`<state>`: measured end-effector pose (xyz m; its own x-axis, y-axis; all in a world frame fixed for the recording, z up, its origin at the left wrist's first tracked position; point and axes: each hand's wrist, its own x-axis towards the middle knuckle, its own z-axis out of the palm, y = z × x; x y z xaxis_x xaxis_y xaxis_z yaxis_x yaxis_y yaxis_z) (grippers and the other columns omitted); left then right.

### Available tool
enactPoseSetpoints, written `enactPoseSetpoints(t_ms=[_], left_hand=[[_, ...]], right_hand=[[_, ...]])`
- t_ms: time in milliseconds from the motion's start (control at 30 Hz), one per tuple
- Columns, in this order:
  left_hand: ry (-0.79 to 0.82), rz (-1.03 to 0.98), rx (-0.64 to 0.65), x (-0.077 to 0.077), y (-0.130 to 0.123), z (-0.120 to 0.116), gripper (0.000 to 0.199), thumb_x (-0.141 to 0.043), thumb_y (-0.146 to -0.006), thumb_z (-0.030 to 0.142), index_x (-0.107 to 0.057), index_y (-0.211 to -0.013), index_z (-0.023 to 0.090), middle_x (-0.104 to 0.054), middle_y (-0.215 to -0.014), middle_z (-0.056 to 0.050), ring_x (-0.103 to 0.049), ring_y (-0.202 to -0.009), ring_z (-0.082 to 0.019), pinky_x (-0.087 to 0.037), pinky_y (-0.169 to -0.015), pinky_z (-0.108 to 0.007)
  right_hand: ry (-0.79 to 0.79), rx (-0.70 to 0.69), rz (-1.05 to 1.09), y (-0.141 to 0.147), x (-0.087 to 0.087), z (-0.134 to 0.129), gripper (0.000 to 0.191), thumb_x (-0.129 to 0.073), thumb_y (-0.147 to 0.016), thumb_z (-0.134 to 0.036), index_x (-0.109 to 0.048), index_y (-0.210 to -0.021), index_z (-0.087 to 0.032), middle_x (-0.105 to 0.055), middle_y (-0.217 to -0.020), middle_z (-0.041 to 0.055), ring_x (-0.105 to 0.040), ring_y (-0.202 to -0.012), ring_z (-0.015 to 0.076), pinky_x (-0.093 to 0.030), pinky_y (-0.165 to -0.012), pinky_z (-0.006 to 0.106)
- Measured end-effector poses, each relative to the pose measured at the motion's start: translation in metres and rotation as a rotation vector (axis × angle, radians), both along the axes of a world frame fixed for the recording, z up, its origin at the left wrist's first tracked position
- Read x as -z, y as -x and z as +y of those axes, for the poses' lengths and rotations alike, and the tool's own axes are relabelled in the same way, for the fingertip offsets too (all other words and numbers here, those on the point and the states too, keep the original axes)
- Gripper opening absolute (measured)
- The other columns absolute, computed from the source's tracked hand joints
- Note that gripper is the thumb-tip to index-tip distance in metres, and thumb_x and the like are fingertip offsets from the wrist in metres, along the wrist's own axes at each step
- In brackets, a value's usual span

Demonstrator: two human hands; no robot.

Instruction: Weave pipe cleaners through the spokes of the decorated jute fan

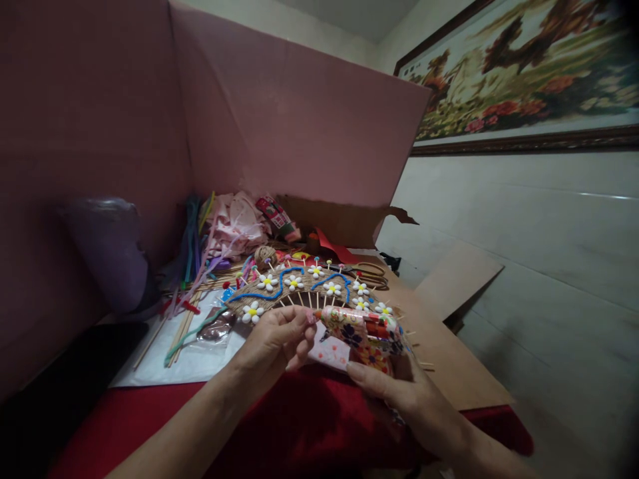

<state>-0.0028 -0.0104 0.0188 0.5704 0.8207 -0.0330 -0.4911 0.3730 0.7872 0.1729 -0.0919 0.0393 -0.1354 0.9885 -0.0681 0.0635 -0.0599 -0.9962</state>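
While between hands (282,336) (407,389), glue gun (349,327) near flowers (332,289).

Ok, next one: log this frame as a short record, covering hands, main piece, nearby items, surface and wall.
Left hand: pinches a small pinkish piece by the tool's tip; contact with the tip unclear
Right hand: holds a flower-patterned tool, apparently a glue gun
Main piece: twine-covered arch with white flowers and blue cord
Nearby: twine ball, scissors, brown cardboard
Surface: red cloth
Wall: framed picture
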Motion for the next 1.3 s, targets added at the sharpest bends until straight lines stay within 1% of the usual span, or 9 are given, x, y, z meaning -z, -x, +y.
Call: enactPoseSetpoints(t_ms=[167, 333, 433, 533, 667, 933, 1067, 1167, 1300], left_hand=[[0.002, 0.001, 0.011, -0.0003, 0.0003, 0.0, 0.02, -0.073, -0.07, 0.025, -0.059, -0.075, 0.011, -0.053, -0.061, 0.002, -0.045, -0.045, -0.001, -0.033, -0.041, -0.01], [0.018, 0.003, 0.012, -0.0005, 0.0006, 0.0001, 0.019, -0.073, -0.07, 0.023, -0.061, -0.077, 0.011, -0.053, -0.062, 0.002, -0.046, -0.046, -0.001, -0.034, -0.042, -0.01], [0.003, -0.003, 0.011, 0.0005, 0.0009, 0.0004, 0.018, -0.072, -0.072, 0.023, -0.06, -0.077, 0.011, -0.053, -0.062, 0.002, -0.046, -0.046, -0.002, -0.034, -0.042, -0.01], [-0.008, -0.012, 0.017, 0.0018, 0.001, 0.0007, 0.016, -0.07, -0.073, 0.023, -0.059, -0.075, 0.011, -0.052, -0.062, 0.001, -0.045, -0.046, -0.002, -0.034, -0.042, -0.011], [-0.009, -0.019, 0.029, 0.0021, 0.0009, 0.0007, 0.015, -0.07, -0.074, 0.022, -0.06, -0.076, 0.011, -0.051, -0.063, 0.002, -0.045, -0.046, -0.001, -0.033, -0.041, -0.01], [0.008, -0.022, 0.035, -0.0012, 0.0006, -0.0003, 0.016, -0.07, -0.074, 0.021, -0.059, -0.074, 0.01, -0.051, -0.062, 0.002, -0.044, -0.044, -0.001, -0.033, -0.04, -0.01], [0.022, -0.02, 0.019, -0.0014, 0.0001, -0.0004, 0.017, -0.072, -0.071, 0.021, -0.06, -0.075, 0.01, -0.052, -0.061, 0.001, -0.046, -0.045, -0.001, -0.034, -0.042, -0.01], [0.017, -0.023, 0.003, -0.0011, 0.0, 0.0001, 0.019, -0.074, -0.069, 0.022, -0.06, -0.074, 0.01, -0.052, -0.061, 0.002, -0.045, -0.045, -0.002, -0.034, -0.041, -0.011], [0.011, -0.014, 0.001, -0.0011, 0.0002, -0.0001, 0.02, -0.074, -0.069, 0.023, -0.06, -0.075, 0.01, -0.052, -0.061, 0.002, -0.044, -0.045, -0.001, -0.033, -0.04, -0.011]], right_hand=[[0.025, 0.005, -0.016, -0.0021, 0.0018, -0.0003, 0.032, -0.065, -0.075, -0.046, -0.063, -0.067, -0.015, -0.044, -0.047, -0.0038, -0.036, -0.041, 0.0057, -0.032, -0.04, 0.019], [0.013, 0.032, 0.005, -0.0007, 0.0035, 0.0006, 0.031, -0.067, -0.074, -0.044, -0.063, -0.085, -0.015, -0.048, -0.054, -0.0043, -0.033, -0.043, 0.0039, -0.027, -0.04, 0.017], [0.015, 0.009, -0.004, -0.0004, 0.0027, -0.0001, 0.033, -0.065, -0.076, -0.046, -0.065, -0.088, -0.015, -0.044, -0.051, -0.0051, -0.031, -0.041, 0.0041, -0.025, -0.039, 0.018], [-0.007, 0.006, -0.008, 0.0, -0.0003, -0.0002, 0.03, -0.066, -0.075, -0.044, -0.067, -0.085, -0.015, -0.048, -0.052, -0.0031, -0.036, -0.043, 0.0058, -0.031, -0.041, 0.019], [-0.078, -0.012, 0.023, 0.0008, -0.0019, 0.0015, 0.025, -0.066, -0.075, -0.04, -0.068, -0.086, -0.017, -0.057, -0.063, 0.0006, -0.051, -0.056, 0.0107, -0.042, -0.052, 0.022], [-0.076, 0.008, -0.019, 0.0002, 0.001, 0.0019, 0.027, -0.065, -0.076, -0.043, -0.067, -0.071, -0.017, -0.048, -0.045, -0.0023, -0.048, -0.047, 0.0102, -0.043, -0.049, 0.022], [-0.119, -0.007, -0.013, 0.0014, -0.0012, 0.0018, 0.025, -0.065, -0.076, -0.041, -0.07, -0.086, -0.018, -0.063, -0.064, 0.0023, -0.06, -0.067, 0.0154, -0.051, -0.068, 0.028], [-0.147, -0.021, 0.008, 0.0017, -0.0013, 0.0017, 0.029, -0.063, -0.079, -0.038, -0.068, -0.103, -0.021, -0.068, -0.088, 0.0049, -0.062, -0.091, 0.0185, -0.048, -0.086, 0.031], [-0.165, -0.012, -0.006, 0.0017, -0.0011, 0.0009, 0.031, -0.062, -0.08, -0.037, -0.066, -0.108, -0.022, -0.068, -0.1, 0.0059, -0.062, -0.096, 0.0194, -0.047, -0.091, 0.033]])
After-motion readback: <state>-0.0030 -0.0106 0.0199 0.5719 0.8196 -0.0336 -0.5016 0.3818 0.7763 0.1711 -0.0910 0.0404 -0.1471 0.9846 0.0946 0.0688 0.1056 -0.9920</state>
